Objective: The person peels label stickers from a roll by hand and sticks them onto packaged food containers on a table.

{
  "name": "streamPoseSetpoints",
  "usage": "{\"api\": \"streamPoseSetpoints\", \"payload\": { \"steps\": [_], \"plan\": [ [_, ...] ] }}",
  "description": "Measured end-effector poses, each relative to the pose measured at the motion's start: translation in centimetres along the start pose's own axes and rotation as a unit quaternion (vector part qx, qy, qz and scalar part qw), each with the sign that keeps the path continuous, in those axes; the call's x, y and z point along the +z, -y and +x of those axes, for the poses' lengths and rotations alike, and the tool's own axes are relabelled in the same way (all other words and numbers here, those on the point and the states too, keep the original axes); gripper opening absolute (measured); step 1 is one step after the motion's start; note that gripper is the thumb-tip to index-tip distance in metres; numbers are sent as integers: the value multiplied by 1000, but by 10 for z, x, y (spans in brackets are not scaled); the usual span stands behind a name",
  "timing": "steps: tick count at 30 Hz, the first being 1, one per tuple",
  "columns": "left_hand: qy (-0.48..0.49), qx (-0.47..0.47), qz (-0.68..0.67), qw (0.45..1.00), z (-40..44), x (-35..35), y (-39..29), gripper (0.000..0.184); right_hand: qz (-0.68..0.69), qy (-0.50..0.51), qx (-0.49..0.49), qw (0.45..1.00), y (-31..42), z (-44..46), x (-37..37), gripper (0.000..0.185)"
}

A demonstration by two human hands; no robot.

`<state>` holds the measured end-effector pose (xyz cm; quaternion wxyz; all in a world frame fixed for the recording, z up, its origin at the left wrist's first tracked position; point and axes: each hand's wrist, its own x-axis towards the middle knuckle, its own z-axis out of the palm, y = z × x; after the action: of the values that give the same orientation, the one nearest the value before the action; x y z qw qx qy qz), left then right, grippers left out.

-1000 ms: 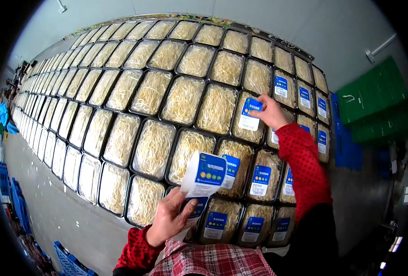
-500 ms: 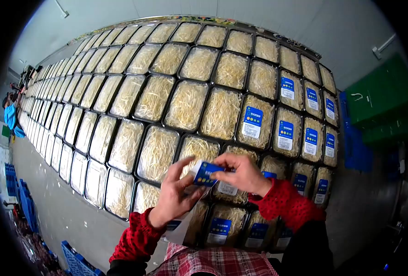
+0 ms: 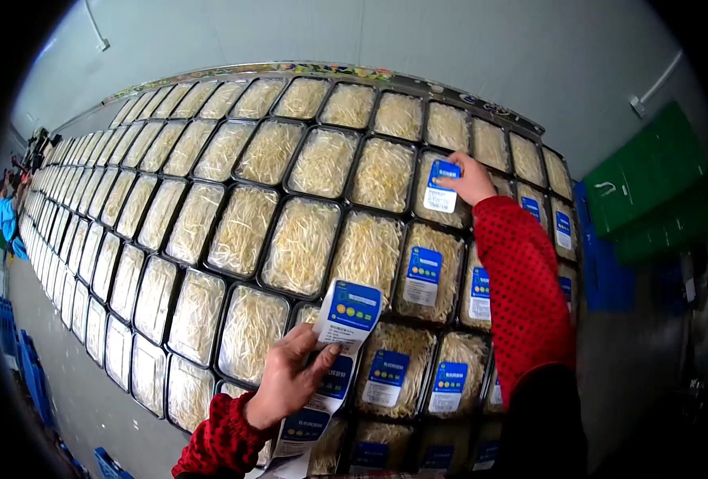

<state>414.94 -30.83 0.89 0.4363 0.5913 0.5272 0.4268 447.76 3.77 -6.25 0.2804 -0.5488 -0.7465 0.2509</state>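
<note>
My left hand [image 3: 290, 382] grips a strip of blue-and-white labels [image 3: 351, 313] between thumb and fingers. The strip hangs down towards me over the nearer trays, with several printed labels on it. Stretched out to the far right, my right hand [image 3: 470, 182] has its fingertips on a single blue-and-white label [image 3: 440, 196]. That label lies over a film-covered black tray of bean sprouts [image 3: 448, 219]; whether it is fully stuck down I cannot tell. Closer in, a tray of bean sprouts [image 3: 430, 307] carries a label [image 3: 423, 275] of the same kind.
Rows of packed sprout trays [image 3: 302, 247] cover the long surface and run far left. Green crates [image 3: 649, 180] stand on blue pallets [image 3: 605, 263] at the right. A pale wall [image 3: 290, 36] rises behind. Someone in blue [image 3: 7, 217] is at the far left.
My right hand has moved from beside my left hand out to the far tray, taking one label. The left hand still holds the strip, now lower in view. The view has shifted.
</note>
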Motion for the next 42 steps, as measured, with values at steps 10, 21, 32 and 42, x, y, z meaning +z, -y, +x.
{"api": "streamPoseSetpoints", "payload": {
  "steps": [10,21,32,42],
  "plan": [
    [33,-51,-25,998,16,-19,10,23,352,310,24,883,148,-128,69,42],
    [-35,-93,3,995,24,-22,33,20,323,120,-16,938,194,-164,74,8],
    [-63,-50,-80,994,11,-32,51,17,-107,-22,-37,993,65,45,111,65],
    [-53,127,223,965,-9,-40,28,19,274,306,39,911,202,-191,98,25]
  ]
}}
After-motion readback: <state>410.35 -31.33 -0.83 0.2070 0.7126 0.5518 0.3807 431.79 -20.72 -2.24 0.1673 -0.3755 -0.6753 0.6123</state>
